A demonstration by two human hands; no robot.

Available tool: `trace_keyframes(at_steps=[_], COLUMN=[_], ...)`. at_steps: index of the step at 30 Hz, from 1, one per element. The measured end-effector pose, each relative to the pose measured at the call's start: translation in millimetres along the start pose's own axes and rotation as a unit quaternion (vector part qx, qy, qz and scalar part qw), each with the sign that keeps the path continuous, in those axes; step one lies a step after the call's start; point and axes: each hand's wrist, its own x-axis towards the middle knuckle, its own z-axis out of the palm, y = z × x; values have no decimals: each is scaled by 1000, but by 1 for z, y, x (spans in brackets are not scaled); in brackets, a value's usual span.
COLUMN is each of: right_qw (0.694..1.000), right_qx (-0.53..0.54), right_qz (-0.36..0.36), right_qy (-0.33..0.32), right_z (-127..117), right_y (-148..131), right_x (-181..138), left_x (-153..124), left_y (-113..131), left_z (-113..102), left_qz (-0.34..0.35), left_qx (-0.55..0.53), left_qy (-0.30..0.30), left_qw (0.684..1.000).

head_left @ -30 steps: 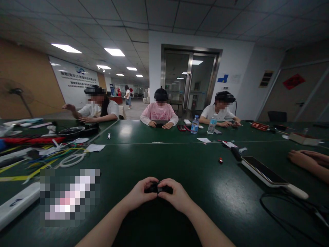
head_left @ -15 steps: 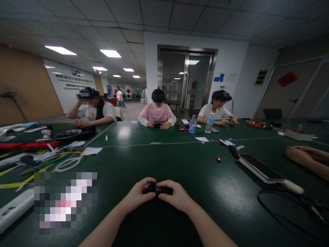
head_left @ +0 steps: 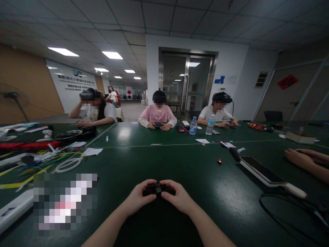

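Between my two hands is a small dark, blackish object (head_left: 157, 188) with a shiny middle part, held just over the green tabletop. Its kind is hard to make out, since fingers cover both ends. My left hand (head_left: 141, 195) grips the left end, thumb below and fingers curled over the top. The right end is held the same way by my right hand (head_left: 177, 195). Both thumb tips come close together near the object's middle.
A phone (head_left: 262, 170) lies on a white-handled item at right, near a black cable (head_left: 267, 214) and a co-worker's hands (head_left: 299, 156). A small red item (head_left: 219, 161) sits nearer the middle. Cables (head_left: 68, 165) and a power strip (head_left: 15, 209) fill the left. Several people sit around.
The black object has turned a little in my hands, and its shiny middle shows more. My thumbs have shifted slightly. A person far behind has moved left.
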Motion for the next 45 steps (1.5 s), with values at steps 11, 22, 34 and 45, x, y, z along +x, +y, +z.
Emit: trace_keyframes(at_steps=[11, 22, 34, 45], right_qw=[996, 993, 993, 992], right_qx=[-78, -111, -117, -120], right_qz=[22, 21, 16, 40], right_qy=[39, 35, 3, -8], right_z=[-2, 1, -5, -10], right_y=[5, 9, 14, 12], right_x=[-2, 0, 6, 5], left_x=[-1, 2, -4, -6], left_y=[3, 3, 18, 12], left_z=[7, 9, -4, -2], left_qz=[20, 21, 2, 23], left_qx=[160, 256, 252, 296], left_qy=[52, 52, 14, 17], left_qw=[986, 965, 968, 955])
